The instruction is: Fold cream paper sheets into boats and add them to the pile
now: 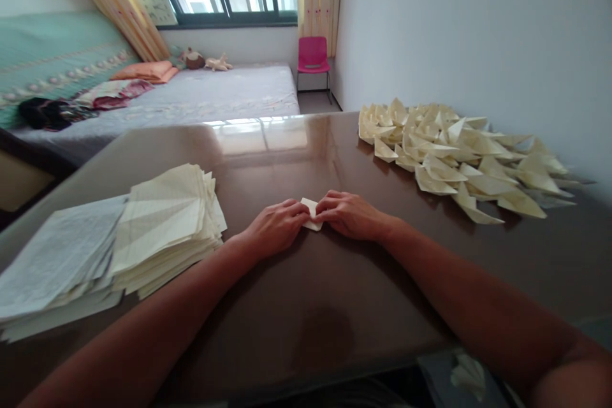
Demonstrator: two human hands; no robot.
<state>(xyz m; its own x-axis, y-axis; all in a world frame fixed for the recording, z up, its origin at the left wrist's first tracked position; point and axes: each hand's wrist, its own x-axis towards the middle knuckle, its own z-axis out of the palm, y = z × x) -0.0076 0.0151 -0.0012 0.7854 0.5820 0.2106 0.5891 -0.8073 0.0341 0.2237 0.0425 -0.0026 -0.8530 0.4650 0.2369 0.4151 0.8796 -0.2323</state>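
Observation:
A small folded piece of cream paper (312, 224) lies at the middle of the brown table (306, 280), pinched from both sides. My left hand (281, 224) grips its left side, the fingers bent and pressed together. On the right side my right hand (349, 213) holds it the same way, thumb and fingers closed. The fingers cover much of the paper, so its exact folds are hidden. Both forearms rest close to the tabletop.
To the left, a stack of creased cream sheets (162, 217) overlaps a pile of printed white sheets (62, 255). Many folded paper boats (444, 146) crowd the right rear, beside the wall (459, 32). Beyond the table are a bed (229, 92) and a pink chair (313, 54).

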